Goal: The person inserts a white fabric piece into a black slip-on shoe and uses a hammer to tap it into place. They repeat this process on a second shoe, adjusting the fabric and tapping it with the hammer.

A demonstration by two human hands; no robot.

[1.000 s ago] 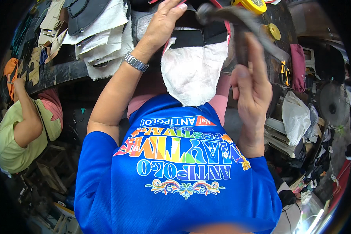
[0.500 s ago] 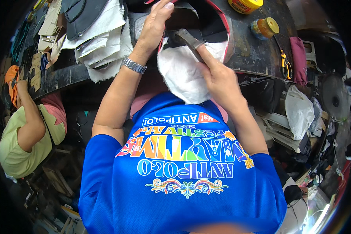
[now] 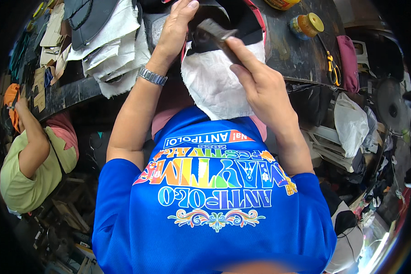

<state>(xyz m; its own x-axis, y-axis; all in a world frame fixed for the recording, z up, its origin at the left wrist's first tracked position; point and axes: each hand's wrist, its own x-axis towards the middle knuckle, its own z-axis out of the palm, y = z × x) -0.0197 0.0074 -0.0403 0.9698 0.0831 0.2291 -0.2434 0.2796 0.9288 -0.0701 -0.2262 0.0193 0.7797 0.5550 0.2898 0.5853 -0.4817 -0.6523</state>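
A black piece with red edging lies at the table's near edge, with white cloth hanging from it toward me. It looks like part of a bag, but its upper end is cut off by the frame. My left hand presses on its left side, fingers stretched out and close together. In my right hand is a hammer, index finger laid along its handle. The hammer head hovers over or touches the black part; I cannot tell which.
To the left are stacked white cloth pieces under black panels. A yellow-lidded jar, a yellow tub, yellow-handled scissors and a maroon roll lie right. Far left, a person in a light green shirt handles orange material.
The hammer and my right hand have shifted slightly up and left. The white cloth hangs flatter and more spread out. My left hand stays on the black piece.
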